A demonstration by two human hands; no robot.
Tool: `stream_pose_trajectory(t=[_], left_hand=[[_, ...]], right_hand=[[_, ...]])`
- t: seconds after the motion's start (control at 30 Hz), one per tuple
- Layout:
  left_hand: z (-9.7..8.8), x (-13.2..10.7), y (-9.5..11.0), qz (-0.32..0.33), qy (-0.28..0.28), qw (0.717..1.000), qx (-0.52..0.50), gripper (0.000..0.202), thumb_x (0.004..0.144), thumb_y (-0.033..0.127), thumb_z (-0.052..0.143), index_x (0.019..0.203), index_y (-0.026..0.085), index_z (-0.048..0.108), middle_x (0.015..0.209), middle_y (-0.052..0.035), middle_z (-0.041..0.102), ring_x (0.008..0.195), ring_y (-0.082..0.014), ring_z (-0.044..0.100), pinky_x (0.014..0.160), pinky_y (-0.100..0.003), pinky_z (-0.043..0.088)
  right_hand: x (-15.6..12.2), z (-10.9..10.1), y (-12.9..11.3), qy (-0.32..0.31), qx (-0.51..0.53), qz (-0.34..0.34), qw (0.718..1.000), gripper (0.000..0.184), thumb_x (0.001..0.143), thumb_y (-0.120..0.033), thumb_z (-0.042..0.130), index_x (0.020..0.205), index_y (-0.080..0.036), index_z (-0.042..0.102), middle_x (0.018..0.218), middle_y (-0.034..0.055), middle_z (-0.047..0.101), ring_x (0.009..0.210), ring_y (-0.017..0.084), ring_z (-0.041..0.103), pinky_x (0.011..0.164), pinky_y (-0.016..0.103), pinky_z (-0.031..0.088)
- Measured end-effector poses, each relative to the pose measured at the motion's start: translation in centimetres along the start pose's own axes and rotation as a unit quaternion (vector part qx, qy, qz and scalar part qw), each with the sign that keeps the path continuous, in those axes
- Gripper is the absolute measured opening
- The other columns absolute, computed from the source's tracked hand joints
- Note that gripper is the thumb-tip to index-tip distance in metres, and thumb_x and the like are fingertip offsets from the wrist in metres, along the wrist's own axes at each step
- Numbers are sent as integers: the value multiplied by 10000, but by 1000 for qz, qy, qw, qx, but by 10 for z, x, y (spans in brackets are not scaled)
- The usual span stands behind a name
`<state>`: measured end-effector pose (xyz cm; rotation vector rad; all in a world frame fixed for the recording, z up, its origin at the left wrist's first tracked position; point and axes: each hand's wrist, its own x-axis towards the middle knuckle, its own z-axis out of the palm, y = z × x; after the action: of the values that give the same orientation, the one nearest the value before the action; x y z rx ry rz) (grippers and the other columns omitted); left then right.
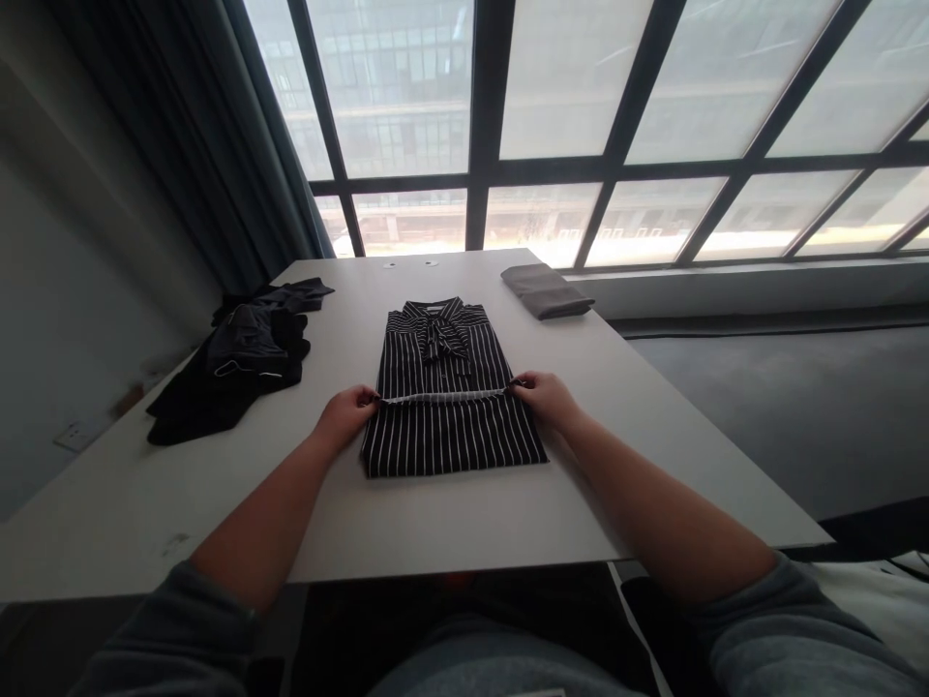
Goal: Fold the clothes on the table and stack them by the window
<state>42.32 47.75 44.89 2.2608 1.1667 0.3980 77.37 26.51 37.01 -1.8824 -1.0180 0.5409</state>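
Note:
A black shirt with white stripes (pixel 454 436) lies face up in the middle of the table, folded to a neat rectangle. Its collar and tied neck bow (pixel 442 339) point away from me. Across its middle runs a pale folded edge (pixel 444 396), where the lower part is turned up. At the left end of this edge, my left hand (pixel 348 414) pinches the fabric. My right hand (pixel 546 397) grips the right end the same way. Both forearms reach in from the near side, and the fingertips are partly hidden.
On the white table (pixel 435 528), a loose heap of dark clothes (pixel 239 363) lies at the left edge. A folded grey cloth (pixel 547 290) sits at the far right corner. Beyond stand a large window (pixel 558 97) and a dark curtain (pixel 195 126).

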Motion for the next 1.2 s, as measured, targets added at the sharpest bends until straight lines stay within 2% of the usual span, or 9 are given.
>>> stream_pose_trajectory(t=[0.3, 0.43, 0.53, 0.63, 0.77, 0.87, 1.0, 1.13, 1.2], left_hand=[[11, 6, -12, -25, 56, 989, 132, 284, 904, 395, 614, 1108, 217, 700, 951, -51, 767, 859, -250, 701, 784, -350, 508], [9, -7, 4, 85, 114, 973, 183, 307, 953, 361, 573, 1168, 169, 679, 1103, -116, 739, 1001, -282, 682, 931, -419, 534], [14, -26, 21, 182, 38, 963, 196, 357, 1024, 426, 504, 1195, 182, 702, 1162, -119, 737, 1102, -292, 671, 1026, -459, 520], [29, -44, 30, 203, -79, 949, 227, 463, 1034, 502, 508, 1382, 243, 670, 1448, -115, 656, 1343, -336, 588, 1150, -542, 453], [37, -53, 28, 177, -144, 939, 257, 583, 1009, 506, 553, 1558, 311, 539, 1676, -77, 457, 1539, -360, 406, 1253, -603, 332], [24, -59, 21, 107, -78, 957, 258, 581, 1009, 497, 529, 1537, 255, 553, 1598, -124, 533, 1463, -367, 488, 1210, -592, 387], [2, -82, 9, -29, 27, 982, 184, 581, 1005, 522, 485, 1443, 157, 593, 1239, -151, 718, 1174, -347, 656, 1047, -535, 518], [-1, -110, 3, -1, -5, 998, 61, 631, 952, 538, 574, 1511, 246, 536, 1173, -82, 718, 1003, -268, 692, 924, -440, 570], [0, -118, 2, 22, -16, 999, 38, 658, 925, 513, 626, 1531, 281, 521, 1216, -77, 698, 963, -246, 685, 909, -427, 573]], right_hand=[[4, 10, 2, 45, -172, -49, 983, 263, 937, -305, 672, 1172, -217, 749, 852, 34, 752, 778, 219, 680, 799, 330, 509], [-8, 10, -13, 102, -232, -145, 956, 309, 955, -268, 626, 1229, -160, 718, 1073, 133, 747, 1031, 305, 668, 1012, 449, 510], [-28, 16, -34, 82, -252, -243, 933, 336, 1013, -301, 563, 1266, -146, 721, 1258, 169, 707, 1228, 332, 606, 1133, 487, 465], [-47, 33, -46, -28, -262, -297, 918, 459, 1045, -387, 552, 1433, -165, 655, 1455, 152, 638, 1406, 328, 527, 1245, 511, 382], [-52, 53, -37, -171, -281, -272, 904, 665, 1049, -516, 541, 1638, -218, 456, 1704, 125, 400, 1592, 350, 332, 1307, 589, 270], [-47, 53, -28, -205, -272, -260, 904, 663, 1059, -528, 508, 1657, -253, 428, 1739, 99, 335, 1624, 337, 266, 1322, 585, 235], [-47, 34, -29, -133, -266, -265, 917, 606, 1032, -455, 544, 1602, -250, 509, 1708, 105, 390, 1617, 348, 262, 1298, 567, 299], [-64, 7, -22, -11, -297, -169, 940, 533, 976, -406, 587, 1449, -166, 641, 1365, 195, 656, 1320, 393, 565, 1159, 583, 439], [-78, -4, -13, -3, -275, -96, 957, 480, 957, -410, 606, 1360, -162, 682, 1100, 162, 731, 1075, 355, 656, 1042, 552, 506]])
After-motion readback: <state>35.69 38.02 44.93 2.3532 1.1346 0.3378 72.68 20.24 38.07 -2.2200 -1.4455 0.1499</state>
